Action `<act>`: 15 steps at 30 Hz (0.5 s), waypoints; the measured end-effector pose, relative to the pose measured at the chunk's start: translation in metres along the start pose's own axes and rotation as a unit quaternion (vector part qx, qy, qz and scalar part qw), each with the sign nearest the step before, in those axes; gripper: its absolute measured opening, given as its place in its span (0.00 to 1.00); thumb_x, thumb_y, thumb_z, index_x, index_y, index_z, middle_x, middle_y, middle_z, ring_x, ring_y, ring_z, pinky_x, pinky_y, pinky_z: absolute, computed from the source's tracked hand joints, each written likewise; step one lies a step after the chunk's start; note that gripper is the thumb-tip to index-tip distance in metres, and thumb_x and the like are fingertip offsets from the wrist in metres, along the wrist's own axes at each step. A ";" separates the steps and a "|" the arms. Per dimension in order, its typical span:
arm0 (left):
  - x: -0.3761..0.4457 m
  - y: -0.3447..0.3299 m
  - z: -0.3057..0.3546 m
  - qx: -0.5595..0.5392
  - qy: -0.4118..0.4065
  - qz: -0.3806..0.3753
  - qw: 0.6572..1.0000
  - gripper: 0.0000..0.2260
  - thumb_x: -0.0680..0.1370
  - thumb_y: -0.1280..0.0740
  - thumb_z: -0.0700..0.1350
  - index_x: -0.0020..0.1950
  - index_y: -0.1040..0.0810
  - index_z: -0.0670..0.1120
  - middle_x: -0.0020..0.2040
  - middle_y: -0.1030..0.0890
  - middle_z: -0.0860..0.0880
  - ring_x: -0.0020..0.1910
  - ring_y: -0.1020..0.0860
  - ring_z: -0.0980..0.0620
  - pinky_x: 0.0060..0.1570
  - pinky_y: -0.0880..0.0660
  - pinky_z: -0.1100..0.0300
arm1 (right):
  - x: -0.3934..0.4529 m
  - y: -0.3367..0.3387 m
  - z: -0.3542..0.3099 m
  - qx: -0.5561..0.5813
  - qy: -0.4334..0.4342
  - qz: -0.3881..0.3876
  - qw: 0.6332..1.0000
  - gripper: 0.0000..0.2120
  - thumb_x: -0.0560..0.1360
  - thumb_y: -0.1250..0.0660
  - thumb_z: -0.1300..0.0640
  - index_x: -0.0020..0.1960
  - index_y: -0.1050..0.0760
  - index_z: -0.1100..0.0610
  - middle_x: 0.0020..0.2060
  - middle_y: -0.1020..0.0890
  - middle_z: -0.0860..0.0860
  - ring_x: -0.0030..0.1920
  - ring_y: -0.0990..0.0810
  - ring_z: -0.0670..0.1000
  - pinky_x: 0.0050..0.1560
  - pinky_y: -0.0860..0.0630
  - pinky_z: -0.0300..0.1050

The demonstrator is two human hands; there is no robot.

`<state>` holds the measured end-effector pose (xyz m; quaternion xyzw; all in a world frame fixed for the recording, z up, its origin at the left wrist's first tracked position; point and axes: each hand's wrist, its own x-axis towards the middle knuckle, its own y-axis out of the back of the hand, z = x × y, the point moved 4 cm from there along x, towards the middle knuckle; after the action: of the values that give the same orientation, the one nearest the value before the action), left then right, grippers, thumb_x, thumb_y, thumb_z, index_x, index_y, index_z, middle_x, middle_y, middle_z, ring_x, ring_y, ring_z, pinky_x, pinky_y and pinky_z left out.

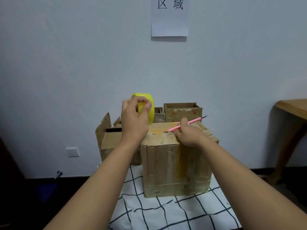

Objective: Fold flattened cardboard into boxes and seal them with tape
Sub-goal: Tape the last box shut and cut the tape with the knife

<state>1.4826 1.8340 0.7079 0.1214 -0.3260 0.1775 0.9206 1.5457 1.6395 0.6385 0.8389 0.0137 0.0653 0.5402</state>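
L hand (132, 120) grips tape roll (147, 107) above box (166, 163) top's left edge; R hand (191, 136) holds pink knife (184, 125) on top, blade past far edge.

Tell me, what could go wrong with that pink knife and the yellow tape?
The right hand holds the pink knife with its blade bared over the box top, near the left hand gripping the tape roll. A slip might nick a finger. A crooked cut could also leave the tape strip wrinkled.
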 end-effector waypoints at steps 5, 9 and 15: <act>0.019 -0.033 -0.021 -0.113 0.092 -0.018 0.989 0.07 0.80 0.31 0.44 0.44 0.23 0.55 0.47 0.22 0.53 0.45 0.26 0.56 0.42 0.29 0.68 | -0.007 0.012 0.000 0.060 -0.006 0.006 0.998 0.24 0.79 0.34 0.48 0.66 0.43 0.55 0.41 0.24 0.51 0.38 0.23 0.46 0.30 0.30 0.36; 0.018 -0.053 -0.052 -0.278 0.243 -0.020 0.929 0.05 0.80 0.32 0.40 0.45 0.23 0.49 0.47 0.22 0.45 0.47 0.24 0.47 0.53 0.24 0.46 | -0.004 0.025 0.000 0.003 0.018 -0.007 1.000 0.24 0.77 0.32 0.47 0.63 0.42 0.54 0.41 0.24 0.49 0.39 0.23 0.46 0.32 0.30 0.38; 0.015 -0.057 -0.081 -0.464 0.341 0.013 0.818 0.03 0.83 0.39 0.43 0.50 0.27 0.47 0.51 0.19 0.43 0.46 0.18 0.46 0.36 0.19 0.45 | -0.004 0.022 -0.012 0.041 0.123 0.075 0.989 0.25 0.75 0.31 0.52 0.63 0.43 0.52 0.65 0.24 0.49 0.57 0.21 0.51 0.48 0.26 0.37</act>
<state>1.5615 1.8131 0.6498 -0.3924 -0.0360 0.0471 0.9179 1.5388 1.6412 0.6631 0.8446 0.0191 0.2075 0.4932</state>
